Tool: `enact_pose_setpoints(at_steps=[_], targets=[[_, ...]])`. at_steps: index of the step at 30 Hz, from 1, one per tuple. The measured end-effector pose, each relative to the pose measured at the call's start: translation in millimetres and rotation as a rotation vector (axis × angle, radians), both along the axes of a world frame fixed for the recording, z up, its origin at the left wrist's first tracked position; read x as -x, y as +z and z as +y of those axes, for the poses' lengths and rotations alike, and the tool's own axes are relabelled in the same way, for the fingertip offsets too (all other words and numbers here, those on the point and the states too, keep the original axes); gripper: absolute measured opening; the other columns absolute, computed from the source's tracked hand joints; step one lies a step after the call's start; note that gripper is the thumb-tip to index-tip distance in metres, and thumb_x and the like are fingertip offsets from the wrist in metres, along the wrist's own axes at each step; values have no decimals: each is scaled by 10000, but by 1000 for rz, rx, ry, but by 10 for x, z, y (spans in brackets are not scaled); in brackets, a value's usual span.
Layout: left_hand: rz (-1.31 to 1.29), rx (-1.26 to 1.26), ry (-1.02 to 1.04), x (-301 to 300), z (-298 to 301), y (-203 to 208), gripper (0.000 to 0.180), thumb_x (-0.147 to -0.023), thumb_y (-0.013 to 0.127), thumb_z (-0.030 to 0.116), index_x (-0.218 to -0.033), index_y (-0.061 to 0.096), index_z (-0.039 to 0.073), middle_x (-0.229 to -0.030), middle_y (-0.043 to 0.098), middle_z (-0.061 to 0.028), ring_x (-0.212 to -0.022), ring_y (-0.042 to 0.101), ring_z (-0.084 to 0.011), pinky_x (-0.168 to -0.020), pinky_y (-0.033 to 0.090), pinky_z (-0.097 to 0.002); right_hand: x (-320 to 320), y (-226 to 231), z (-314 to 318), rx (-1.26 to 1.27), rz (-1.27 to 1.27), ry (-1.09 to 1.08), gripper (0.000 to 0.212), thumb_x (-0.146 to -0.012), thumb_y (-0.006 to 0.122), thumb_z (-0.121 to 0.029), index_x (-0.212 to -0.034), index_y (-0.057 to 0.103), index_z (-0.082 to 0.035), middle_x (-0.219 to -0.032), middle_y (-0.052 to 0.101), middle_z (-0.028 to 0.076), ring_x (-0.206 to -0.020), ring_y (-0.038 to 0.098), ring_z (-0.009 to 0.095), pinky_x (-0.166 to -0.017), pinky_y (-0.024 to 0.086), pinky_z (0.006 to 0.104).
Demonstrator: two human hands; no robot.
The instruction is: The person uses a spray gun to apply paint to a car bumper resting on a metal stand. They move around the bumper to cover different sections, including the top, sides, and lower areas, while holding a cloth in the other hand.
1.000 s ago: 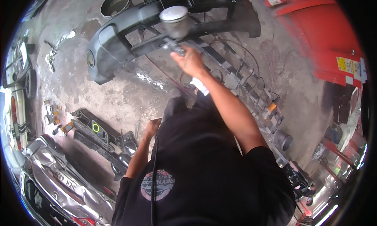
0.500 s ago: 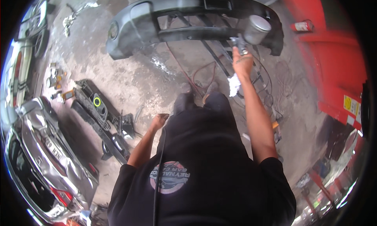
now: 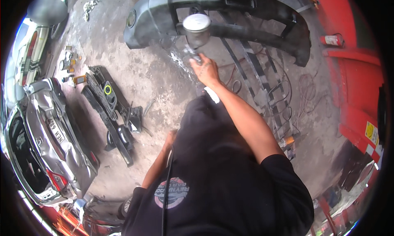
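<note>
My right hand (image 3: 206, 72) is closed round the grip of a spray gun (image 3: 192, 54) with a round metal cup (image 3: 197, 28) and pale lid on top. The gun is in front of a dark grey car bumper (image 3: 158, 20), left of the bumper's middle; a faint haze hangs by it. Something white, like paper or cloth (image 3: 212, 95), shows under my right wrist. My left hand (image 3: 170, 138) hangs low beside my dark trousers, touching or very near them. Its fingers are blurred and partly hidden.
The bumper rests on a dark metal stand (image 3: 258, 63), with hoses (image 3: 305, 90) on the floor. Black plastic car parts (image 3: 108, 108) and small cans (image 3: 67, 63) lie left. A dented silver car (image 3: 57, 133) stands further left. Red bodywork (image 3: 361, 80) and a red can (image 3: 332, 40) are right.
My right hand has swept the spray gun left along the bumper, from its right part to left of its middle. The view has shifted slightly. My left hand stays low at my side.
</note>
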State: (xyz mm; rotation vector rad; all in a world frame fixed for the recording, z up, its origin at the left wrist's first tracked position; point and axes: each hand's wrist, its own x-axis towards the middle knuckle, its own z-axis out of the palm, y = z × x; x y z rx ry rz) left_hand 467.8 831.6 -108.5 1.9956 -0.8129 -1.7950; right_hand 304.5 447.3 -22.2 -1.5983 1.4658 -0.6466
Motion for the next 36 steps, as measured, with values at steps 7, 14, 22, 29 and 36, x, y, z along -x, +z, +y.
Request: enact_pose_setpoints(at_steps=[7,14,22,29,36], targets=[[112,37,372,108,457,90,492,-1072,512,317,-1304,629,-102,-1171,742,-179,-1073,687,-223,-939,544,-381,645,-147,222,168,172,-326,276,-970,672,-320,-1001,674,-46,-779,712,221,-778,689,467,-741,512,554],[-201,12,411,-392,58,364,690,-1092,480,490,-1462,521,-91,-1458,588,-246,-1364,551,-304,-1154,406,-365,-217,-149,252,9,104,-203,344,-964,668,-386,-1013,687,-46,-810,721,235,-850,703,468,-784,523,554],[-130,-44,355,-1706,-12,270,719,-1089,476,515,-1522,471,-58,-1554,514,-219,-1471,445,-290,-1231,293,-345,-1703,-630,329,138,52,-27,393,-948,702,-387,-1082,711,-18,-815,719,245,-820,712,450,-753,537,492],[126,-186,382,-2703,-209,394,709,-1037,578,555,-1514,518,34,-1437,599,-204,-1265,613,-296,-872,599,-478,-1553,-203,333,74,197,-419,312,-955,709,-314,-961,704,-2,-713,697,188,-673,697,376,-657,510,481],[78,-197,187,-3105,-297,384,619,-1050,582,479,-1465,571,20,-1245,708,-204,-1103,689,-279,-775,624,-403,-1697,-149,262,148,261,-577,327,-967,688,-304,-1065,694,8,-770,717,208,-734,707,395,-698,509,488]])
